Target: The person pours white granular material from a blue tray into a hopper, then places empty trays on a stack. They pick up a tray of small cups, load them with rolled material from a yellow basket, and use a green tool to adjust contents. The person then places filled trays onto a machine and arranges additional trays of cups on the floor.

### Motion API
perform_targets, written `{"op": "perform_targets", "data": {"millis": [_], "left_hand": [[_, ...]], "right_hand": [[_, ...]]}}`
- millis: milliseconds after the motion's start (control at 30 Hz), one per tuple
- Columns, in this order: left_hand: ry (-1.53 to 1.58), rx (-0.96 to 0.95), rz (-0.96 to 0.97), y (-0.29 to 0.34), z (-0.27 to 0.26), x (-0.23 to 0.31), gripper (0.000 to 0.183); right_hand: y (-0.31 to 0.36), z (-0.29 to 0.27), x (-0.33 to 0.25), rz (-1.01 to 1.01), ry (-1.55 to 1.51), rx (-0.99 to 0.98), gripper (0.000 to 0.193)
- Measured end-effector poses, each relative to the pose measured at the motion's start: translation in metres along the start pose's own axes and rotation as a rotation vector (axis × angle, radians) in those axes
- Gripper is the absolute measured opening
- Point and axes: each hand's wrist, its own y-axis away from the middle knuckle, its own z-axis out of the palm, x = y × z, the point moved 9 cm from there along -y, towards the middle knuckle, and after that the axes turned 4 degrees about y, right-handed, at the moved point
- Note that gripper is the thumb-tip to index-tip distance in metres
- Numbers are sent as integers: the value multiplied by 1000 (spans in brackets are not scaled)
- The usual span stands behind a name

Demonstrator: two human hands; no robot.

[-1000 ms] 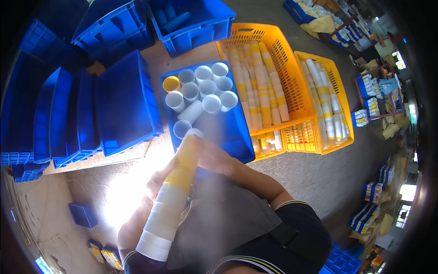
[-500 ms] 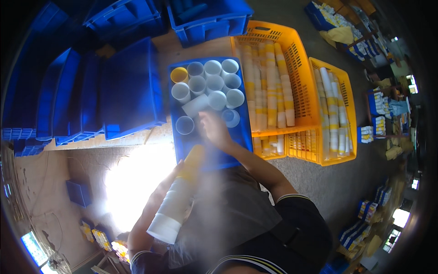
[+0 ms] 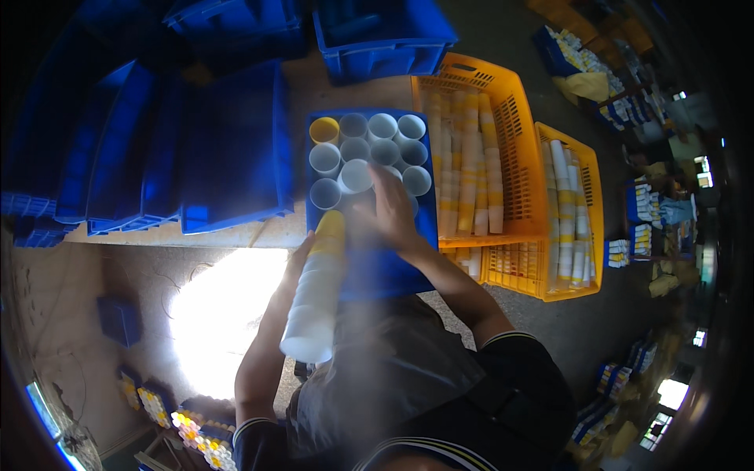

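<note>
Tall tapered stack of nested white and yellow cups: slants in front of the person's body, yellow end by the near-left side of a shallow blue plastic tray, plain white end toward the person. Left hand is wrapped round the stack from its left side; finger detail mostly hidden behind it. Right hand is over the tray, fingers and thumb spread apart, just beside a white round-mouthed cup; can't tell if the fingertips touch it.

Progress, judging by layout: partway. Roughly a dozen cups sit mouth-up in rows across the tray's far part, one a yellow cup in the far-left corner; near part shows bare blue plastic. Plenty of cups remain nested in the stack.

Materials: cups look thin-walled, smooth, matt, slightly conical, probably plastic or paper. Tray is smooth, rigid plastic.

Outward: tray is on a pale, wood-looking bench. Right of it, an orange perforated plastic crate packed with long cup stacks, a second orange crate beyond. Left, deep blue plastic bins tipped on their sides; another blue bin behind the tray.
</note>
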Motion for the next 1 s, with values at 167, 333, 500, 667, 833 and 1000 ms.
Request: {"op": "perform_targets", "data": {"millis": [167,333,500,667,833,1000], "left_hand": [[-114,-150,28,41,30,-13,61],[-289,50,-54,66,30,-32,58],[-157,49,-49,85,36,-34,55],[-311,-2,-29,95,31,-34,53],[-380,45,125,105,21,-25,58],[-458,101,56,121,13,-35,64]], "right_hand": [[114,60,-9,1043,-1128,-515,63],[117,87,-17,929,-1486,-573,68],[132,103,3,1133,-1691,-430,75],[120,109,-64,734,-1877,-799,92],[103,98,-52,1064,-1733,-613,74],[96,73,-83,791,-1495,-824,68]]}}
